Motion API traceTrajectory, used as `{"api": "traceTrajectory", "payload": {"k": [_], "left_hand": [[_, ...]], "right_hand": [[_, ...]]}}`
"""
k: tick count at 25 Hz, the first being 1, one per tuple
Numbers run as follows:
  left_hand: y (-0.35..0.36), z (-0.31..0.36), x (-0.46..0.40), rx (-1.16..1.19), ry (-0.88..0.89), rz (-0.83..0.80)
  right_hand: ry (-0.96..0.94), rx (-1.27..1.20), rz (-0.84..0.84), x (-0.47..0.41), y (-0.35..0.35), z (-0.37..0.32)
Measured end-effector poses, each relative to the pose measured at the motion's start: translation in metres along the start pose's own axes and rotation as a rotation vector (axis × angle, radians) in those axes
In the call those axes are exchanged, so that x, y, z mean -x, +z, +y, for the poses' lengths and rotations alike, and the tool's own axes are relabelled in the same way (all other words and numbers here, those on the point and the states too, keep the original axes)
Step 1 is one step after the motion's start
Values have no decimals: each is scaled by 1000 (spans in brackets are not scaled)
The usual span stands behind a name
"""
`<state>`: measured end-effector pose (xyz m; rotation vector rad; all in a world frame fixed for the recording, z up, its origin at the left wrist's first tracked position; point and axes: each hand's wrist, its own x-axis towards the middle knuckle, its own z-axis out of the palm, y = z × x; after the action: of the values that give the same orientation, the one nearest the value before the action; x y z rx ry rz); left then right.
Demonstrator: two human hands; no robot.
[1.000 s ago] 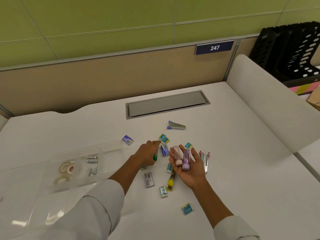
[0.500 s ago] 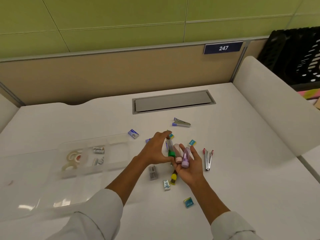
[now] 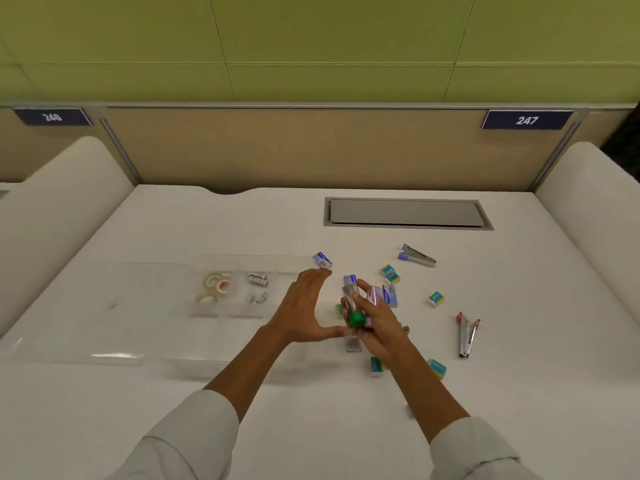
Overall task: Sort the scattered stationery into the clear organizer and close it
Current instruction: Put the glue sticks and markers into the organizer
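The green-capped tube (image 3: 354, 308) has gone from the left hand (image 3: 309, 308), now spread and empty, into the right hand (image 3: 375, 318), which grips it alongside what look like two pink-capped ones. The clear organizer (image 3: 242, 268) sits open left on the desk (image 3: 519, 341); most stationery remains scattered.

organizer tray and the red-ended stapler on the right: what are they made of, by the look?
Organizer: looks like clear, glossy plastic; the desk shows through its walls and its open lid carries bright glare streaks.
Red-ended stapler: seemingly bright metal body, silvery and reflective, with red end pieces that are probably plastic; too small to be sure.
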<state>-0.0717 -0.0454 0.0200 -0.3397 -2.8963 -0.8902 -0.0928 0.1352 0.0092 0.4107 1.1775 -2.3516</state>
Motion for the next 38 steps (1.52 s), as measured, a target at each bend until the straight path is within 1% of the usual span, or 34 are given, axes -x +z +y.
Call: {"api": "traceTrajectory", "payload": {"k": [3,6,8,10,12,14,17,20,26,30,34,38], "left_hand": [[-26,-40,28,-133,-156,10],[-40,-66,53,-216,-252,-12],[-41,-77,66,-247,-268,-34],[-40,-82,73,-263,-269,-73],[-38,-85,76,-280,-267,-97],[-35,-87,78,-302,-262,-104],[-31,-90,79,-332,-260,-120],[-30,-94,80,-342,-254,-119],[-30,-93,79,-383,-247,-136],[-33,-80,69,-380,-229,-128],[-21,-48,50,-323,-136,-115],[12,-2,33,-255,51,-120]], "right_hand": [[-45,255,-84,-14,39,13],[-207,652,-102,-34,75,27],[-359,951,-88,-51,92,35],[-482,1194,-119,-64,101,43],[-515,1360,-135,-74,103,51],[-537,1465,-122,-81,104,57],[-553,1532,-90,-86,111,62],[-540,1581,-119,-85,111,66],[-583,1529,-51,-71,95,65],[-612,1528,-24,-47,76,55],[-630,1588,53,-25,41,47],[-549,1622,100,-2,-12,37]]}}
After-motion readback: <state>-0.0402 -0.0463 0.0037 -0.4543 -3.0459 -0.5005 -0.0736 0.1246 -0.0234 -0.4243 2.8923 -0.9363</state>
